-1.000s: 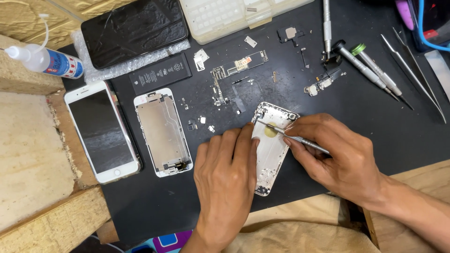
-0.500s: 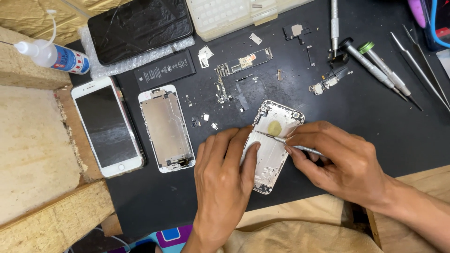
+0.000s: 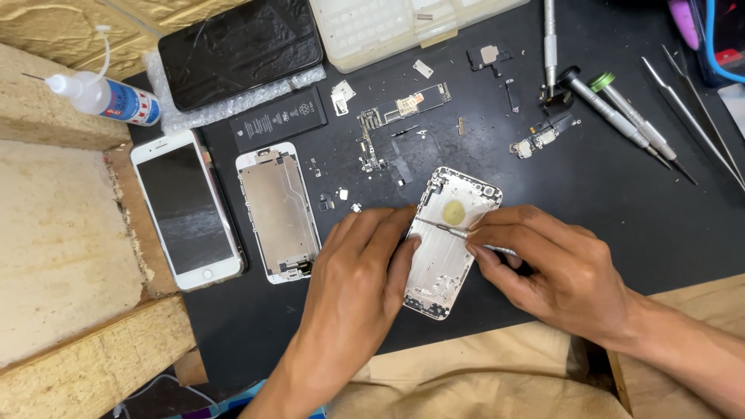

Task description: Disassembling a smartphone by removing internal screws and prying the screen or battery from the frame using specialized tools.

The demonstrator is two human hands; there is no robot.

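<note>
- Two bare hands work over an opened silver phone housing [image 3: 448,248] that lies tilted on the black mat [image 3: 590,194], near the mat's front edge.
- Left hand [image 3: 353,287] lies palm down with its fingers [image 3: 392,237] pressed against the housing's left edge, bracing it; it grips nothing else.
- Right hand [image 3: 559,275] pinches a thin metal tool [image 3: 446,227], whose tip reaches across the housing's upper half, just below a round yellowish patch [image 3: 453,212].
- Left of the housing lies a detached screen frame [image 3: 278,211], face down, and beside that a white phone [image 3: 186,208], face up, at the mat's left edge.
- Above these sit a black battery [image 3: 279,119] and a dark phone [image 3: 240,50] on bubble wrap.
- Small circuit boards [image 3: 403,105] and loose screws are scattered across the mat's middle.
- Screwdrivers [image 3: 621,116] and tweezers [image 3: 698,116] lie at the upper right, well apart from the hands.
- One small glue bottle [image 3: 105,97] rests on its side at the far left.
</note>
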